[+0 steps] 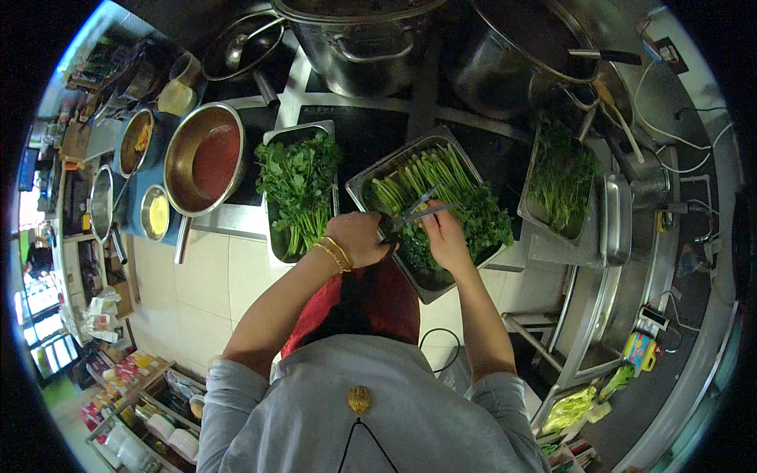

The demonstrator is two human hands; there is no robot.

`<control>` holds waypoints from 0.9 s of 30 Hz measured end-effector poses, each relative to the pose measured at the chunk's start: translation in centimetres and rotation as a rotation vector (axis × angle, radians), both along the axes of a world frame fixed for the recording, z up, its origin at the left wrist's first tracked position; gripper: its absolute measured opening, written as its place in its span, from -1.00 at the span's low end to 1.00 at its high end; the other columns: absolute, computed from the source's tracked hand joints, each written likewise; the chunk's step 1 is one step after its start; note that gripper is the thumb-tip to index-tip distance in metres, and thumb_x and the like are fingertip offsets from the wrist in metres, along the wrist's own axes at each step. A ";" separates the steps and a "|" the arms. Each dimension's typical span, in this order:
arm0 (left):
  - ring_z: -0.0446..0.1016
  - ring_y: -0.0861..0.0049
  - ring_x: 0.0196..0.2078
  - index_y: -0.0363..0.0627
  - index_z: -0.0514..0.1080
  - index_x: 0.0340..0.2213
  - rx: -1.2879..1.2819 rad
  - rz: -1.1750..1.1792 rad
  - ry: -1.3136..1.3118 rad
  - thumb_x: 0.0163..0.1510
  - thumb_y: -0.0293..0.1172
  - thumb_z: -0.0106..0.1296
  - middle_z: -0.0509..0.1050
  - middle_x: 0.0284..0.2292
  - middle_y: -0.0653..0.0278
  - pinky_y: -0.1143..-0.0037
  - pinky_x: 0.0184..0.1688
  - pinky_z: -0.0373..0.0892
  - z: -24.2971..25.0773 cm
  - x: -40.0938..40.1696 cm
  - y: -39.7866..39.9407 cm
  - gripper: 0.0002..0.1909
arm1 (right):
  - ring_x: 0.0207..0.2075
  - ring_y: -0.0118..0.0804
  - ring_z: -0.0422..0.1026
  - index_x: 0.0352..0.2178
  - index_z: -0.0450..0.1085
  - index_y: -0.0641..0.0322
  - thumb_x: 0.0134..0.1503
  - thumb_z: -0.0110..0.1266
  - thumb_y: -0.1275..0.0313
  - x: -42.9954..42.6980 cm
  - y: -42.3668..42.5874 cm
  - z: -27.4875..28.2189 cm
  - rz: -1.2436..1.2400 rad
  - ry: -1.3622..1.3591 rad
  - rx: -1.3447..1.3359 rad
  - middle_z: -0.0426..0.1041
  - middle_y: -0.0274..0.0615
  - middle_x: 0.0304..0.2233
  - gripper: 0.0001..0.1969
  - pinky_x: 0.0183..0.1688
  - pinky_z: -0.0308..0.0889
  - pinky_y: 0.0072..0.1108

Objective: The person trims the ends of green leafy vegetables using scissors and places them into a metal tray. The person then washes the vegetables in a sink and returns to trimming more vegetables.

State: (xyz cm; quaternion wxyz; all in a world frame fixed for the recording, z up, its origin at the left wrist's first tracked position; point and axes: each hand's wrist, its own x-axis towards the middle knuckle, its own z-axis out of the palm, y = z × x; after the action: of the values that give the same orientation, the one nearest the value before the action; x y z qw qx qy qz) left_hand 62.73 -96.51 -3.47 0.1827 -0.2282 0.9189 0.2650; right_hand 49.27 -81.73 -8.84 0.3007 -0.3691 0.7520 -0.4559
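My left hand (pixel 358 236), with a gold bracelet at the wrist, grips the dark handles of a pair of scissors (pixel 410 216). Their metal blades stand apart and point right, over a steel tray (pixel 408 269) of leafy green herbs. Long pale stems (pixel 434 171) lie towards the tray's far side, and leaves (pixel 488 216) spread at its right. Beside the blades, my right hand (pixel 447 239) has thumb and forefinger pinched on a small pale-green stem (pixel 421 207), partly hidden by the fingers. Left of the hands, a second steel tray (pixel 273 245) holds cilantro-like bunches (pixel 301 177).
A steel pan of red liquid (pixel 216 162) stands left, its handle jutting towards me. Nearby is a small bowl of yellow contents (pixel 158 214). Large stockpots (pixel 366 65) line the back. A third tray of herbs (pixel 562 183) sits right, near a steel sink (pixel 615 301).
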 end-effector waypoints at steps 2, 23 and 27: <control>0.45 0.07 -0.38 -0.24 0.40 -0.44 -0.021 -0.016 -0.014 -0.13 0.14 -0.05 0.46 -0.52 -0.04 0.25 -0.32 0.37 0.0 -0.3 0.0 -0.43 | -0.38 -0.03 0.39 -0.14 0.19 0.33 0.15 -0.21 0.33 -0.1 0.1 -1.3 0.002 -0.029 0.011 0.41 -0.05 -0.46 -0.69 -0.30 0.26 -0.35; 0.45 0.10 -0.30 -0.30 0.45 -0.48 0.246 -0.147 -0.275 -0.05 0.02 -0.04 0.47 -0.44 -0.08 0.31 -0.20 0.35 -7.2 1.7 0.3 -0.50 | -0.56 -0.18 0.31 -0.37 0.22 0.29 0.19 -0.26 0.29 1.2 0.6 -4.4 0.029 -0.087 0.169 0.30 -0.12 -0.61 -0.75 -0.45 0.21 -0.42; 0.46 0.26 -0.50 -0.26 0.44 -0.52 0.470 -0.208 -0.355 -0.03 0.01 -0.03 0.47 -0.57 0.07 0.37 -0.33 0.39 -9.3 1.9 -0.2 -0.54 | -0.56 -0.22 0.28 -0.40 0.21 0.31 0.19 -0.25 0.31 1.6 0.9 -6.7 0.077 -0.128 0.243 0.28 -0.13 -0.62 -0.76 -0.45 0.20 -0.45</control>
State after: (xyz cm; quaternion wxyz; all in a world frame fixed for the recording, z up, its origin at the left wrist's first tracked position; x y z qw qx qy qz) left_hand 64.65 -96.75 -12.80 0.4142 -0.1274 0.8046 0.4059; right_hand 50.86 -80.82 -15.53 0.4078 -0.3288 0.7662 -0.3723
